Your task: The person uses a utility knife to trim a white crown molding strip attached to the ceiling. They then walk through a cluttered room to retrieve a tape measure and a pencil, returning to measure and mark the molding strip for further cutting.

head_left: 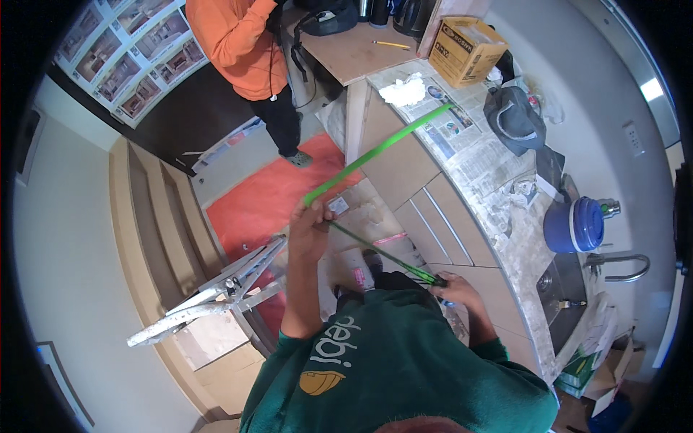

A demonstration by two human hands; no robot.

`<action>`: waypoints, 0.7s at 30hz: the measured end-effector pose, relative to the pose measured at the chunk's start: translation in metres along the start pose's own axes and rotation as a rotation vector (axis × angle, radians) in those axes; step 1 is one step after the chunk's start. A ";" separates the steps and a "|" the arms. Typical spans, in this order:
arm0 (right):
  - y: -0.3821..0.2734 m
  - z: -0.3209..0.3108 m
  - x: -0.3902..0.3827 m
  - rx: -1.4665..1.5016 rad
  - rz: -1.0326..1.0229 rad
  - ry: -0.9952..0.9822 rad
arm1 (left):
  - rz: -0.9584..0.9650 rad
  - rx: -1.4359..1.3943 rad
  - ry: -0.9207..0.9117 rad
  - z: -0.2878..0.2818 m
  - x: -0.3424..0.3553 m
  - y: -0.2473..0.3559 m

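My left hand (pixel 311 225) is raised in front of me, its fingers closed on a long, narrow bright green strip (pixel 379 151) that looks like tape. One length slants up and right from that hand, its far end seen over the newspaper-covered counter (pixel 462 141); I cannot tell whether it touches. A darker green length (pixel 375 248) runs taut down to my right hand (pixel 458 290), lower and nearer my body. The fingers there are closed around a bunched part of the strip, with some dark green showing at the fingertips.
A person in an orange top (pixel 234 47) stands ahead. A paint-spattered metal stepladder (pixel 224 292) is at left, beside wooden shelves (pixel 155 209). On the counter are a cardboard box (pixel 468 54), grey cap (pixel 514 119), blue bucket (pixel 570 225) and sink (pixel 559 303). Red sheeting (pixel 274 184) covers some floor.
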State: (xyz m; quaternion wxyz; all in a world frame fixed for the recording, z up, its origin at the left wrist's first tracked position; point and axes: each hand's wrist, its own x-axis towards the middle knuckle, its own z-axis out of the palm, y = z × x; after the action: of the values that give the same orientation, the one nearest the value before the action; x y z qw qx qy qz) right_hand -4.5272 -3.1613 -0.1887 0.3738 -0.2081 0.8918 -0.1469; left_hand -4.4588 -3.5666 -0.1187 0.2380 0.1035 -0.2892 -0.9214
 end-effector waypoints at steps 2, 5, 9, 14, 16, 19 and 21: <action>0.038 0.002 0.001 -0.107 -0.031 -0.113 | 0.061 -0.021 -0.035 -0.004 -0.004 0.016; 0.079 -0.005 -0.009 0.059 0.015 -0.441 | 0.028 0.271 0.242 0.001 -0.015 0.038; 0.099 -0.012 -0.016 0.241 0.079 -0.595 | 0.125 0.346 0.534 -0.045 -0.029 0.050; 0.096 -0.029 -0.007 0.084 0.126 -0.668 | 0.073 0.329 0.598 -0.086 -0.019 0.037; 0.044 -0.071 -0.012 -0.011 0.193 -0.663 | 0.017 0.154 0.647 -0.144 -0.014 0.026; 0.023 -0.107 -0.021 -0.121 0.131 -0.566 | -0.014 -0.021 0.666 -0.194 -0.032 0.007; 0.024 -0.123 -0.029 -0.086 0.141 -0.546 | -0.059 -0.063 0.639 -0.201 -0.040 -0.005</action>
State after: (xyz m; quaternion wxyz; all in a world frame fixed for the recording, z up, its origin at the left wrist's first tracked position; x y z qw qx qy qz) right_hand -4.6046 -3.1128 -0.0975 0.6002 -0.1931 0.7759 -0.0213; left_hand -4.3599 -3.6404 -0.2829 0.2930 0.3887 -0.1680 -0.8572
